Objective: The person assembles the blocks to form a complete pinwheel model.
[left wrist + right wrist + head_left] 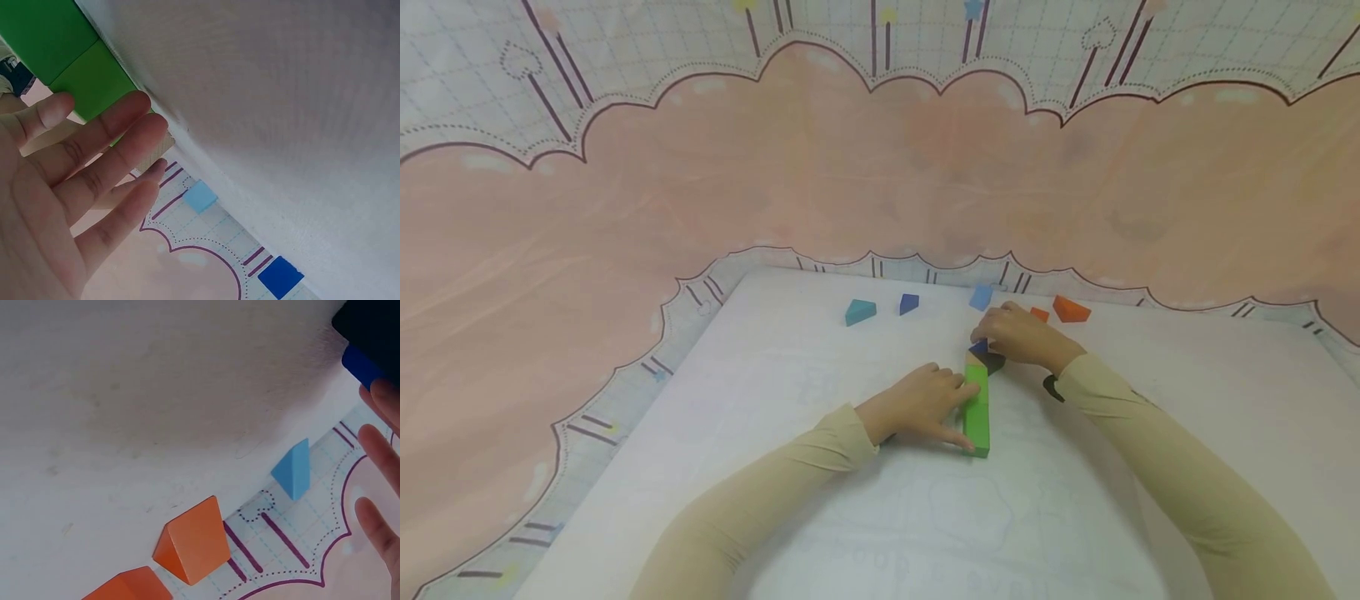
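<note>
Two green blocks (976, 408) lie end to end on the white table, with a pale wood-coloured piece (974, 359) at their far end. My left hand (925, 404) rests against their left side, its fingers fairly straight and its thumb by the near end. In the left wrist view, the extended fingers (103, 169) overlap the green blocks' edge. At the far end of the row, my right hand (1021, 337) pinches a dark blue block (979, 347) from above; its thumb is hidden. A very dark piece (994, 364) shows beside that block, under the hand.
Toward the table's far edge lie a teal block (860, 312), another blue block (909, 303), a light blue block (981, 297) and two orange blocks (1071, 309). Beyond them hangs a patterned pink cloth (880, 167).
</note>
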Demonstrator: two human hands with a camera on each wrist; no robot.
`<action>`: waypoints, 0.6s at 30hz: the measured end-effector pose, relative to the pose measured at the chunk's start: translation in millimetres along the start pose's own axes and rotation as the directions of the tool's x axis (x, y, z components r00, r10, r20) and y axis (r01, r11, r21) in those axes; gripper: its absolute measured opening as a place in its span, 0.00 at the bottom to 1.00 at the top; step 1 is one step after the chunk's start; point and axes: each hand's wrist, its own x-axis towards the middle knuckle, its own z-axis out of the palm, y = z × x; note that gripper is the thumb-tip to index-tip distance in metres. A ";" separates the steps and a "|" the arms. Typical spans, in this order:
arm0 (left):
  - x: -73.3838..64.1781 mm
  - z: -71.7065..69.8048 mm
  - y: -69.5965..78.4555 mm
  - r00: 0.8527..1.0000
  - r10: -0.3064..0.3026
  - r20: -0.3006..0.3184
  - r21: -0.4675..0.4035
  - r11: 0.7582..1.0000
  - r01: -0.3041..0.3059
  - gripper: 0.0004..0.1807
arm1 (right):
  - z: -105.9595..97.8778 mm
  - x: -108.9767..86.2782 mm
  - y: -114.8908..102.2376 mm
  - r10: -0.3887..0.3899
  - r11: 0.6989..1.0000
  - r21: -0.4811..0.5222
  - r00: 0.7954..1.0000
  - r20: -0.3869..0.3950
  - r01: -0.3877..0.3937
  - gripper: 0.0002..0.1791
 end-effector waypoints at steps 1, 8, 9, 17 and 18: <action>-0.1 -0.4 0.0 1.000 -0.001 0.001 0.000 1.000 0.001 0.41 | -0.1 -0.7 -0.4 -0.003 1.000 -0.004 1.000 -0.008 0.003 0.14; -0.5 -1.7 0.8 1.000 -0.001 0.013 -0.001 1.000 0.001 0.42 | 5.0 -6.1 4.6 -0.017 0.998 -0.056 0.998 -0.067 0.013 0.21; -0.5 -1.6 0.8 1.000 -0.002 0.015 -0.001 1.000 0.002 0.42 | 5.6 -7.2 5.6 -0.007 0.998 -0.060 0.998 -0.068 0.003 0.22; -0.6 -0.7 -0.2 1.000 -0.003 0.009 0.008 1.000 0.003 0.41 | 2.1 -19.9 15.1 0.116 0.991 -0.054 0.991 -0.065 -0.119 0.29; -0.6 -0.8 -0.1 1.000 -0.001 0.005 0.012 1.000 0.001 0.41 | 0.5 -22.6 16.8 0.113 0.991 -0.057 0.990 -0.082 -0.118 0.30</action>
